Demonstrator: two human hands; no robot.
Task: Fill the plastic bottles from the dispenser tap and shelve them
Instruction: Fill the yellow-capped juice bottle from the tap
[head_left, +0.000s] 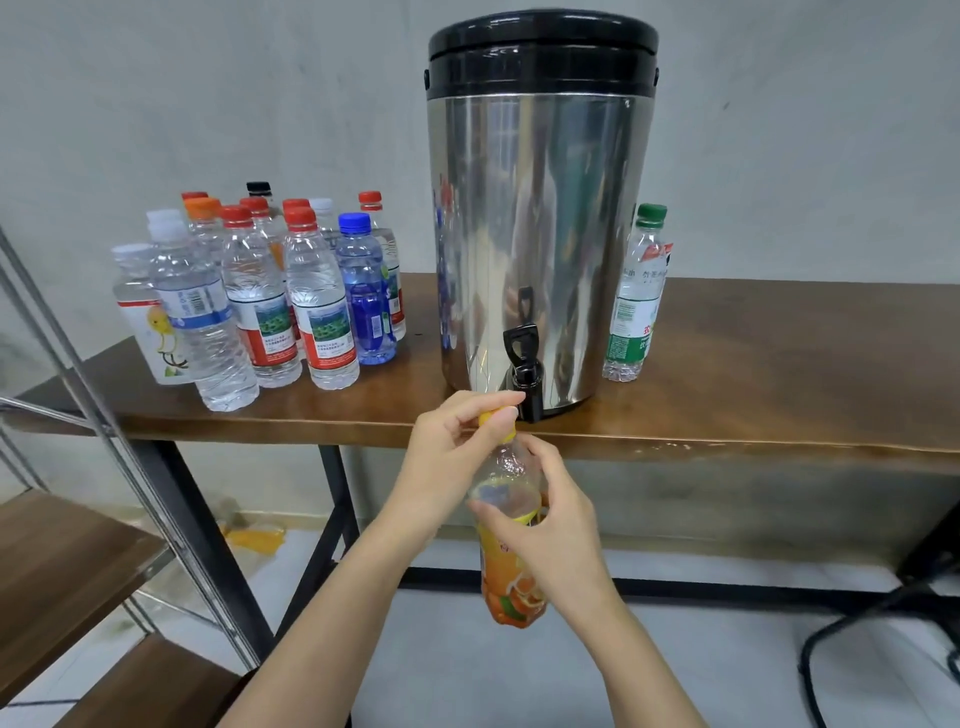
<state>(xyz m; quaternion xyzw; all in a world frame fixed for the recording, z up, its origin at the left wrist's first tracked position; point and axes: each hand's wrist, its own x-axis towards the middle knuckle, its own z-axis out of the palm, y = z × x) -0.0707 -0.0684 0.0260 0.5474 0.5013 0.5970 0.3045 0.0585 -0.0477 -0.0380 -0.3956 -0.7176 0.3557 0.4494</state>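
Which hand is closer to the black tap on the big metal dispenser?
Left. The left hand pinches the yellow cap right beside the tap; the right hand grips the bottle lower down.

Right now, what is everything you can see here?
Table: one, brown wood, by the wall.
Dispenser: one, steel with black lid, on the table.
Tap: one, black, at the dispenser's base.
Bottles: about a dozen, clear, mixed caps, left of the dispenser.
Green-cap bottle: one, clear, right of the dispenser.
Orange bottle: one, yellow cap, held near the tap.
Shelf: one, brown boards, at left.
Cable: one, black, floor at right.
Left hand: one, pinches the yellow cap.
Right hand: one, holds the orange bottle.
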